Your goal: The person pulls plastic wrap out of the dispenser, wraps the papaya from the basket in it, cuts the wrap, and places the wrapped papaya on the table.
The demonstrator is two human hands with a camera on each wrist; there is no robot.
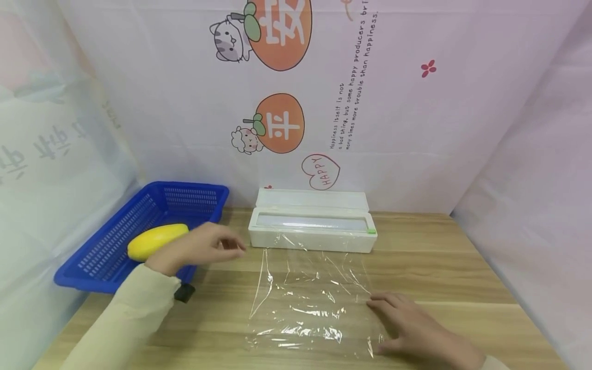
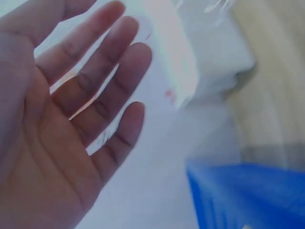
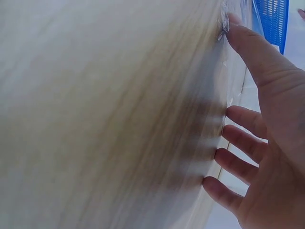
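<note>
A sheet of clear plastic wrap (image 1: 310, 303) lies over the table, running from the white wrap dispenser box (image 1: 314, 241) toward the front. The box stands with its lid raised. My right hand (image 1: 411, 324) rests at the sheet's right edge, fingers spread. In the right wrist view the thumb (image 3: 257, 52) touches the crinkled film and the fingertips touch the tabletop. My left hand (image 1: 208, 244) is in the air between the blue basket (image 1: 102, 252) and the box. Its fingers are loosely bent and hold nothing, as the left wrist view shows its palm (image 2: 47, 157).
A yellow oval fruit-like thing (image 1: 157, 240) lies in the blue basket at the left, partly behind the left forearm. A small black object (image 1: 184, 293) shows by the left wrist. Printed white cloth (image 1: 393, 128) walls in the wooden table (image 1: 462, 277) at the back and sides.
</note>
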